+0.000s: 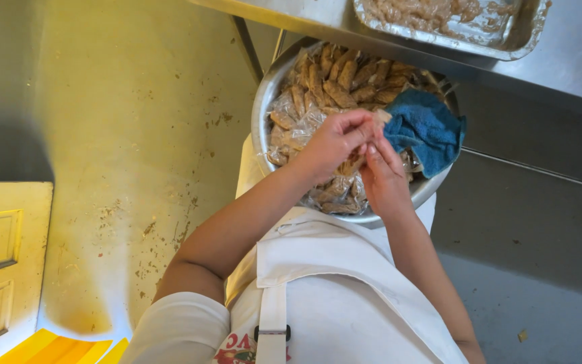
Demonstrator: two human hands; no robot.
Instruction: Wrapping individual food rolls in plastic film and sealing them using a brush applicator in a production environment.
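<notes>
A large steel bowl [261, 108] rests on my lap, heaped with small clear plastic packets of brown food [335, 84]. A blue cloth [427, 129] lies over its right side. Both hands meet above the bowl's middle. My left hand [335, 140] pinches the top of one small clear packet [378, 120] with its fingertips. My right hand [384, 176] holds the same packet from below, fingers closed on it. The packet's contents are mostly hidden by my fingers.
A steel table [560, 61] runs along the top right, bearing a metal tray [521, 40] of pale brown mixture. The stained yellowish floor [129, 148] lies to the left, with a yellow door panel [1, 249] at the far left. I wear a white apron [331, 296].
</notes>
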